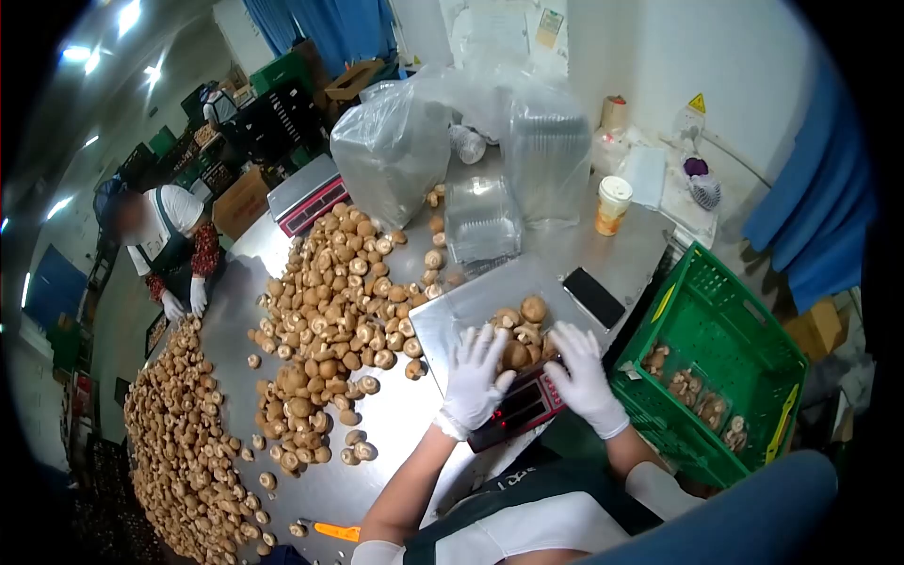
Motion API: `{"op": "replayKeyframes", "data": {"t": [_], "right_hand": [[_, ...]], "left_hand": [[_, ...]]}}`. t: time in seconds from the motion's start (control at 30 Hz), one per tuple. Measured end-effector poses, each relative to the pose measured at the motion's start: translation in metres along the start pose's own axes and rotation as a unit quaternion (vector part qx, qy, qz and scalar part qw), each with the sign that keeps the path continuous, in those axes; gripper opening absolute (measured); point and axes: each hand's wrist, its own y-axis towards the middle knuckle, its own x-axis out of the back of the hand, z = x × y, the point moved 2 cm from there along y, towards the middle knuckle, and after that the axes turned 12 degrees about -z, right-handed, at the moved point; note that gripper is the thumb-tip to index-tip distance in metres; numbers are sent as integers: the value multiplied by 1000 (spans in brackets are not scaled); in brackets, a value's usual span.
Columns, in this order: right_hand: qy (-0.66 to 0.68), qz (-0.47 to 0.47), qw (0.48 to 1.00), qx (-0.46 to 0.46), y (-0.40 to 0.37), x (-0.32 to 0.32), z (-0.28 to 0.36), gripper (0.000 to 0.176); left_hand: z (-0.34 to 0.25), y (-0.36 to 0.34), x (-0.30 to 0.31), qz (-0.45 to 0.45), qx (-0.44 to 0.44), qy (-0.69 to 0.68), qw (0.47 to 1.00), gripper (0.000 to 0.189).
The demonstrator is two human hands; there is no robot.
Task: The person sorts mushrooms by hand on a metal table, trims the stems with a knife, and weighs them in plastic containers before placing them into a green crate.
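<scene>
Both my hands wear white gloves and flank a small heap of brown mushrooms [516, 352] on the metal plate of a weighing scale [452, 320]. My left hand [476, 375] is at the heap's left side, palm down with fingers spread. On the right, my right hand [582, 373] has its fingers stretched out along the heap's edge. The scale's dark red display panel [520, 411], with lit red digits, shows between my wrists. Just beyond the right hand a black phone [593, 298] lies on the table.
Loose mushrooms [320, 330] cover the metal table to the left. Clear plastic trays [482, 218] and bagged trays stand behind the scale, beside a paper cup [613, 204]. A green crate [744, 348] holding packed mushrooms is at right. Across the table, a gloved co-worker [169, 235] handles mushrooms.
</scene>
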Motion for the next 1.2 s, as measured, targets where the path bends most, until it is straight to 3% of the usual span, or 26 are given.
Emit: {"op": "replayKeyframes", "data": {"t": [0.1, 0.17, 0.3, 0.4, 0.43, 0.5, 0.57, 0.6, 0.7, 0.73, 0.77, 0.83, 0.87, 0.9, 0.97, 1.0, 1.03, 1.13, 1.17, 1.2], "right_hand": [[26, -115, 993, -3, 10, 23, -5, 38], [55, -146, 987, -23, 14, 30, -9, 31], [39, -140, 989, -30, 14, 29, -7, 29], [48, -134, 990, -17, 18, 27, 3, 26], [53, -133, 990, -8, 20, 23, 9, 25], [67, -145, 987, 21, 23, 16, 24, 23], [127, -122, 983, 45, 24, 10, 40, 22], [149, -128, 977, 80, 22, 3, 48, 23], [211, -45, 964, 157, 20, -6, 78, 18], [217, -47, 962, 158, 18, -10, 81, 18], [219, -40, 958, 180, 14, -15, 87, 16], [221, -35, 953, 202, 8, -24, 96, 14], [248, 7, 950, 189, 4, -28, 99, 13], [272, 49, 945, 174, -3, -32, 101, 12], [307, 102, 937, 127, -25, -47, 105, 10], [314, 140, 933, 111, -33, -53, 107, 14], [318, 177, 927, 94, -39, -58, 110, 18], [317, 183, 926, 96, -51, -64, 124, 40], [337, 229, 909, 90, -54, -70, 123, 41], [336, 218, 913, 79, -50, -65, 123, 40]], "left_hand": [[44, -37, 24, -106, 114, -59, 986, 48], [63, -71, 52, -151, 160, 11, 976, 42], [123, -174, 63, -15, 255, 221, 941, 47], [129, -225, 56, 40, 372, 230, 899, 50], [124, -227, 53, 118, 324, 247, 905, 48], [124, -246, 44, 66, 294, 263, 917, 39], [138, -256, 39, -47, 332, 204, 920, 26], [141, -254, 42, -91, 293, 207, 929, 15], [115, -228, 49, -291, 344, 91, 888, 11], [132, -238, 57, -238, 284, 109, 922, 10], [139, -253, 53, -243, 291, 80, 922, 10], [129, -252, 55, -319, 469, -157, 809, 11], [119, -244, 59, -367, 479, -302, 738, 16], [117, -245, 66, -322, 533, -327, 711, 20], [92, -219, 73, -319, 508, -429, 675, 25], [89, -214, 67, -292, 459, -435, 717, 27], [77, -206, 63, -267, 447, -489, 700, 30], [45, -180, 50, -182, 404, -519, 731, 36], [32, -171, 50, -143, 392, -530, 739, 43], [20, -161, 52, -148, 390, -562, 714, 47]]}}
